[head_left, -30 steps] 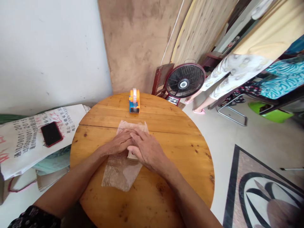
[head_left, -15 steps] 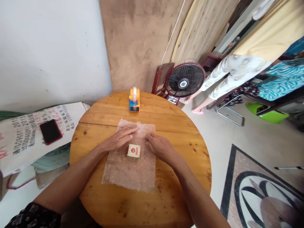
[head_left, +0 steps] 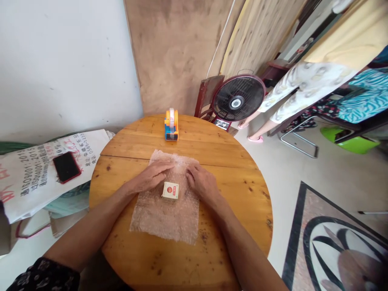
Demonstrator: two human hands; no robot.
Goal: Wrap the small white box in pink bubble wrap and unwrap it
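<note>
A sheet of bubble wrap (head_left: 169, 220) lies spread on the round wooden table. On its middle rests a small cream box (head_left: 170, 190) with red markings. My left hand (head_left: 151, 174) lies on the wrap's upper left part, fingers stretched out towards the far edge. Across from it, my right hand (head_left: 201, 180) rests on the upper right part, its fingers extended and slightly bent. The box sits between and just below the hands, touched by neither. Beyond the wrap stands an orange and blue tape dispenser (head_left: 171, 125) with a roll of clear tape.
The wooden table (head_left: 233, 161) meets a wall at its far side. A phone (head_left: 67, 167) lies on a printed white sack (head_left: 33, 178) at the left. A fan (head_left: 238, 99) stands behind the table. At the right are a standing person (head_left: 315, 81) and a green basin (head_left: 348, 139).
My right hand has flattened on the wrap, its fingers stretching out more. My left hand has stayed nearly in place. The view has shifted slightly.
</note>
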